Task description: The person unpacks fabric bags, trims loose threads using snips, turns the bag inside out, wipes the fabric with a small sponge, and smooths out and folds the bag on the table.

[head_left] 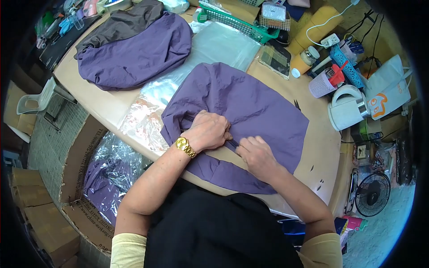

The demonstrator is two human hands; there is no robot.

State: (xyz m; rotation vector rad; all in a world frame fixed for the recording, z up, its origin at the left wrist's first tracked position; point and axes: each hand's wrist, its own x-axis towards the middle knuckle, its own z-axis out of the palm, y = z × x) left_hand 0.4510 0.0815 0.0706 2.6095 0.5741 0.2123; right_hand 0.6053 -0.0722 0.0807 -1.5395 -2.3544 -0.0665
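Observation:
A purple fabric garment (259,107) lies spread on the table in front of me, wrinkled near its upper left part. My left hand (208,129), with a gold watch on the wrist, is closed on the garment near its middle. Just to the right, my right hand (257,155) pinches the same garment. Between the two hands runs a short dark strip (232,143), perhaps a zipper or seam edge; its kind is not clear. My fingers hide most of what they grip.
A pile of purple and dark grey garments (134,53) lies at the back left, beside clear plastic bags (210,44). A green basket (237,22) stands at the back. A white kettle (348,107) is at the right. Below left, a cardboard box (73,169) holds bagged purple items.

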